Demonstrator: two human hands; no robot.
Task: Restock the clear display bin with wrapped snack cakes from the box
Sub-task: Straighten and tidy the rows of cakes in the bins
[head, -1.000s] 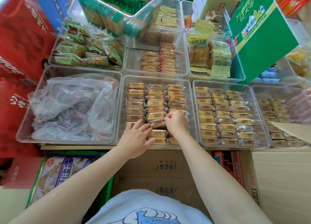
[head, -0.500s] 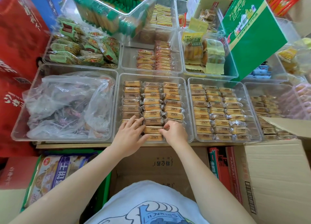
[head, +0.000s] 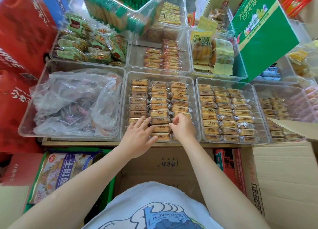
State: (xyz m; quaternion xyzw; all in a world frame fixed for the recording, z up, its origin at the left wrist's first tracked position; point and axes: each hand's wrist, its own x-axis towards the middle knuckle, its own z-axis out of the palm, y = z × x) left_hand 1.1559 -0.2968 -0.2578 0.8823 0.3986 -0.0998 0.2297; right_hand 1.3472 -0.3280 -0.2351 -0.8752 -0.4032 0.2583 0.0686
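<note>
1. The clear display bin (head: 193, 84) sits in the middle of the front row of bins, and everything below is placed from it.
2. Inside it, wrapped snack cakes (head: 159, 99) lie in three neat columns running from its far wall to its near wall.
3. The left hand (head: 137, 135) lies flat, fingers straight and spread, on the near end of the left column, fingertips touching the middle column; it grips nothing.
4. The right hand (head: 183, 127) is at the near end of the right column, fingers curled and pinching the wrapper end of a cake in the middle column.
5. Left of the bin, a neighbouring bin holds a crumpled clear plastic bag (head: 75, 101).
6. Right of the bin, another clear bin (head: 250, 86) holds similar cakes in rows.
7. In front of the bin and lower down stands a brown cardboard box (head: 165, 166), just beyond the person's white shirt.
8. Beyond the bin's far-right corner stands a green carton (head: 268, 44).
</note>
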